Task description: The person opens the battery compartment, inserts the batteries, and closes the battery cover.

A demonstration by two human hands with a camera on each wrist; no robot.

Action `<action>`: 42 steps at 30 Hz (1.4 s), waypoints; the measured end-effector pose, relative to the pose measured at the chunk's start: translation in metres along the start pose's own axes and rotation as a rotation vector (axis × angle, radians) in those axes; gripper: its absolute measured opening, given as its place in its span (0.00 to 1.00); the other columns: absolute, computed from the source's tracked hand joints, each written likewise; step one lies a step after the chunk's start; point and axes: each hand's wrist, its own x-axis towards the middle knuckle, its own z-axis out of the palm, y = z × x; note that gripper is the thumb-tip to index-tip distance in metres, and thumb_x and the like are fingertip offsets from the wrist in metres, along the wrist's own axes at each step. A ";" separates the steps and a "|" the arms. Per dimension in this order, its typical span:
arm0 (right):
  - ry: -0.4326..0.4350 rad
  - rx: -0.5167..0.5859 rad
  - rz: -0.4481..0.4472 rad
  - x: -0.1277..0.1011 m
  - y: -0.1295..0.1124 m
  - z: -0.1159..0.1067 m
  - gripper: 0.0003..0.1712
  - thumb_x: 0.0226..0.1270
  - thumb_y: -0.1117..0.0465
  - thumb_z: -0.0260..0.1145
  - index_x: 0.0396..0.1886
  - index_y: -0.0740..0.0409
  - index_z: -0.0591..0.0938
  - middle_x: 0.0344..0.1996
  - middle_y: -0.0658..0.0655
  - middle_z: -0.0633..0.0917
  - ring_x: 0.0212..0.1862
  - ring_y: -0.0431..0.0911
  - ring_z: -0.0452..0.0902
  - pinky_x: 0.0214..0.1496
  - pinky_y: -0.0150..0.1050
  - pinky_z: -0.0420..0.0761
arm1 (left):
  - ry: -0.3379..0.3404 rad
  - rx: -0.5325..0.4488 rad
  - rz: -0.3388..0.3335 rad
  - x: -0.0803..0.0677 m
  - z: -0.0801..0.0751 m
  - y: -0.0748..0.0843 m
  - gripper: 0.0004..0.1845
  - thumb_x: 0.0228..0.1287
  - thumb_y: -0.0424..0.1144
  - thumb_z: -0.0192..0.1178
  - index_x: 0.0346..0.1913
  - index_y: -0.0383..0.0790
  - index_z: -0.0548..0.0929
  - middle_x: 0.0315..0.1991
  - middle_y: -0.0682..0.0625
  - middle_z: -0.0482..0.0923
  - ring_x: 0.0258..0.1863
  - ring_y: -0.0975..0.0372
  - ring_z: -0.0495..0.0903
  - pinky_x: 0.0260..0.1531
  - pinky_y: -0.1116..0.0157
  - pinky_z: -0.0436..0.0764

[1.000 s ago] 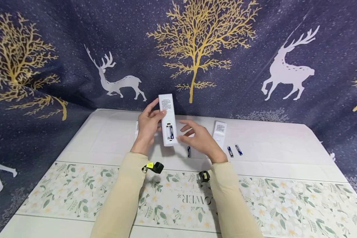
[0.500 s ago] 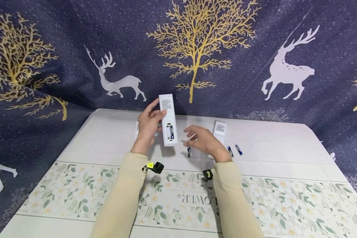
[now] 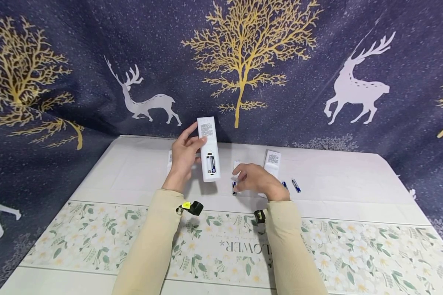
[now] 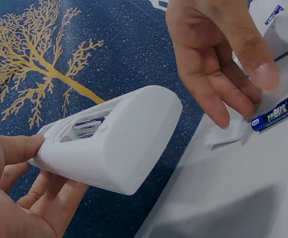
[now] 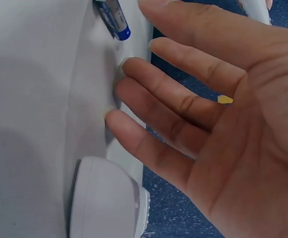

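Note:
My left hand [image 3: 184, 157] holds a white remote control [image 3: 211, 144] raised over the table, its back facing me and the thumb lying across it. Its battery compartment is uncovered, and a blue-and-silver battery [image 4: 88, 128] sits inside. Close over a loose blue battery [image 3: 234, 188] is my right hand [image 3: 256, 180], fingers spread and loosely bent. In the right wrist view this battery [image 5: 115, 21] lies beyond the thumb and fingertips, with nothing in the palm. A small white cover-like piece [image 4: 228, 131] lies near that battery, partly hidden by the right hand.
A second white remote [image 3: 272, 161] lies behind the right hand, with two more batteries, one partly hidden [image 3: 284, 185] and one in full view [image 3: 296, 186]. Another white object [image 3: 170, 158] shows behind the left wrist. A dark patterned cloth [image 3: 280, 114] hangs at the table's back edge.
My right hand has moved away from the remote, rightward and down to the loose battery, uncovering the small white piece behind it. The left hand and its remote have stayed put.

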 end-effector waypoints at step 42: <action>-0.026 0.336 -0.118 0.005 0.013 0.020 0.13 0.68 0.75 0.66 0.50 0.64 0.82 0.37 0.59 0.85 0.37 0.48 0.83 0.43 0.42 0.88 | -0.006 0.034 0.015 -0.002 0.000 -0.001 0.30 0.77 0.37 0.66 0.77 0.62 0.75 0.54 0.47 0.84 0.51 0.47 0.85 0.30 0.66 0.86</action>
